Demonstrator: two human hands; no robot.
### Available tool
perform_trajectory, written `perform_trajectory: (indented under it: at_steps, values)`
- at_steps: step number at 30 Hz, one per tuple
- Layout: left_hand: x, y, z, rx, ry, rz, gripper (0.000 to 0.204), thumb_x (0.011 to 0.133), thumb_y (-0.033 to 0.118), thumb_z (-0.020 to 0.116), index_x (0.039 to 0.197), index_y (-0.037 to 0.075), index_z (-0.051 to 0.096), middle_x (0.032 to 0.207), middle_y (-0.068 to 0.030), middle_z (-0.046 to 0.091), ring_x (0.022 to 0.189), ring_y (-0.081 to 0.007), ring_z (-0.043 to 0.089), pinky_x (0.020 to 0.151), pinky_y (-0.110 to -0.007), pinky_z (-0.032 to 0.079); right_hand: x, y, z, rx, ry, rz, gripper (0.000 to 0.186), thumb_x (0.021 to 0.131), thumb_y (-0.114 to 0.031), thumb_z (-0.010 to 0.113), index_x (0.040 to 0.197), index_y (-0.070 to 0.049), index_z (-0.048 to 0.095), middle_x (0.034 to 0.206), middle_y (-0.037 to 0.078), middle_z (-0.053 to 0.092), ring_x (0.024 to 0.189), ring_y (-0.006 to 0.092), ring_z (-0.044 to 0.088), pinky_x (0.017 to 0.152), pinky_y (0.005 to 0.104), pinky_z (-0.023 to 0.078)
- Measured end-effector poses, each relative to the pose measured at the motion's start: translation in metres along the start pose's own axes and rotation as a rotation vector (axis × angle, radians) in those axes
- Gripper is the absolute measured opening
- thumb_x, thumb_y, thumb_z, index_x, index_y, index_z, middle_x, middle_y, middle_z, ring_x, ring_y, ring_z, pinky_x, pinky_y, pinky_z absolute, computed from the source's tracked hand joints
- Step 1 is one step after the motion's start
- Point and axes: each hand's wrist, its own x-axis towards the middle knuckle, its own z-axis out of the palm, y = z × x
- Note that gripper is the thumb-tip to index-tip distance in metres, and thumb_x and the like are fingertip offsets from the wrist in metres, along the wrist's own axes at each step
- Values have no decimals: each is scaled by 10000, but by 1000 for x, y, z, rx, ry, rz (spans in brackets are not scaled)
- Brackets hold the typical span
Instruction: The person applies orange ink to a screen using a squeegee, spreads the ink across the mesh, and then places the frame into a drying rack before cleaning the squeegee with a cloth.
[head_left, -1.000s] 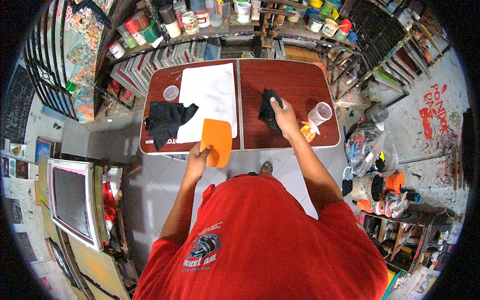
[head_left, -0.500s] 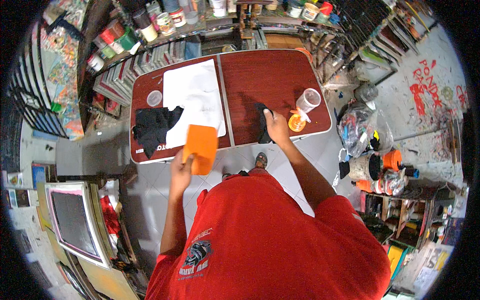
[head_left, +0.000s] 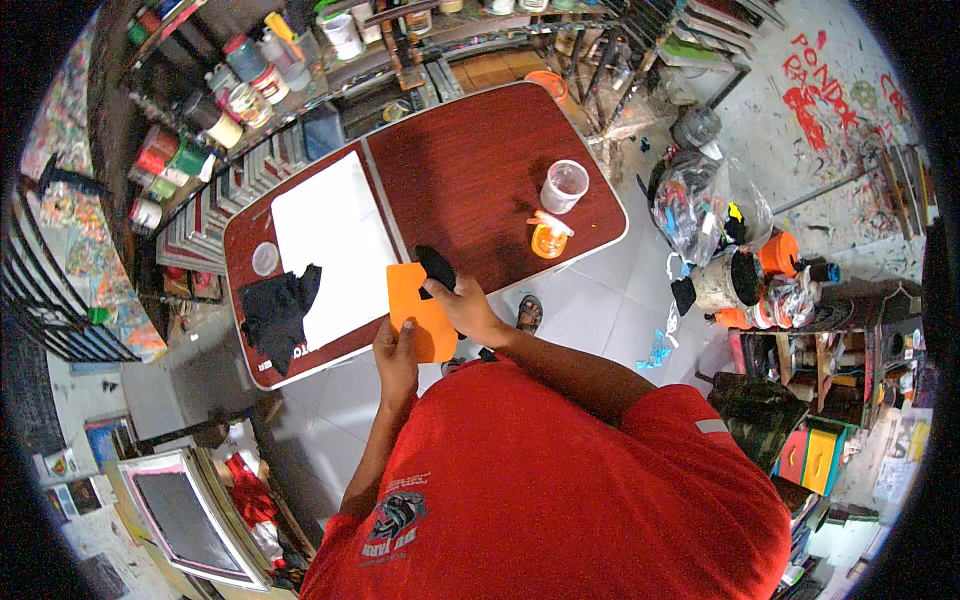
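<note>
Above the table's near edge, my left hand [head_left: 397,358] grips a flat orange rectangular piece [head_left: 436,338] by its lower left side, thumb on its face. My right hand [head_left: 468,308] is closed on a black cloth [head_left: 435,266], which lies against the upper right corner of the orange piece. A larger heap of black cloth [head_left: 278,320] lies on the left of the table, overlapping a white sheet [head_left: 335,240]. To the right stand a translucent plastic cup [head_left: 566,187] and a small orange container [head_left: 548,241] with a pale piece across its top.
The red-brown folding table [head_left: 480,160] has a pale rim. A round translucent lid [head_left: 265,258] rests near its left edge. Shelves with paint pots [head_left: 255,105] line the back. On the right floor sit a stuffed clear bag [head_left: 690,205] and a bucket [head_left: 728,278].
My right hand has lifted the black cloth from the table and brought it left to the orange piece. The view has turned, and the orange piece has shifted slightly right.
</note>
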Motion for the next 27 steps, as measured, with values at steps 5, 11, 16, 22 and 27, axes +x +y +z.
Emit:
perform_trajectory:
  at_steps: [5,11,16,22,27]
  values:
    - [24,22,32,251,-167,48,166,914,127,491,996,-3,555,780,-1,576,648,-56,497,559,-211,415,15,-12,-55,-61,-47,37,239,863,-227,553,937,1,564,728,41,585,678,104,543,613,292,456]
    - [66,51,52,251,-290,-144,150,893,134,522,981,19,563,751,19,571,594,-35,483,495,-192,385,45,-38,-106,71,-97,-111,241,865,-231,554,922,3,562,730,37,586,675,114,540,627,290,451]
    - [67,61,124,-307,-46,-48,353,850,211,581,1136,27,489,1003,-71,581,854,-157,591,665,-288,495,78,-21,-117,132,218,-67,291,889,-283,531,918,5,562,773,35,586,724,100,531,652,276,446]
    - [88,41,130,-101,72,-112,318,857,190,575,1131,49,494,966,-81,596,803,-184,612,615,-290,506,79,-44,-138,174,-12,-23,307,850,-254,590,968,27,558,805,36,596,738,98,540,658,273,454]
    - [94,66,131,35,-122,-186,312,849,181,588,1109,34,499,918,-86,606,694,-168,612,508,-260,473,90,-55,-157,-130,85,-15,356,867,-319,549,906,33,585,721,73,599,678,137,576,614,293,462]
